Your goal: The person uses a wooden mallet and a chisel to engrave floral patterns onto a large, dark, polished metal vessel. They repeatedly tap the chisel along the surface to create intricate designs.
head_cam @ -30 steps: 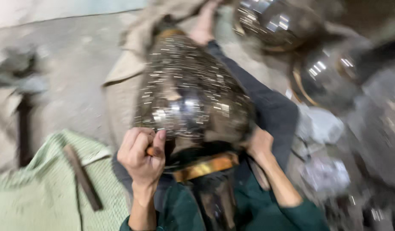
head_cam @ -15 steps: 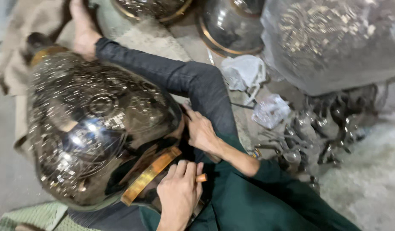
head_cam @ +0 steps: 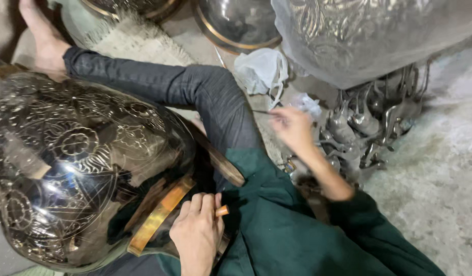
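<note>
A large dark engraved metal pot (head_cam: 77, 168) with a brass rim band (head_cam: 159, 214) lies on its side in my lap, against my grey-trousered leg (head_cam: 195, 92). My left hand (head_cam: 197, 232) rests at the pot's rim, closed round a small tool with an orange wooden handle (head_cam: 222, 210). My right hand (head_cam: 292, 128) is stretched out to the right, away from the pot. It is blurred and pinches a thin metal rod (head_cam: 261, 112) near a white plastic bag (head_cam: 259, 69).
A big plastic-wrapped engraved vessel (head_cam: 369, 36) stands at the top right, with several small silvery metal figures (head_cam: 369, 128) below it. Two more round metal pots (head_cam: 236, 20) sit at the top. A wooden stick (head_cam: 218, 158) lies across my lap. Concrete floor (head_cam: 440, 168) lies to the right.
My right hand has left the pot's side and reached out right towards the white bag, now pinching a thin rod. My left hand stays at the rim. The view has swung right.
</note>
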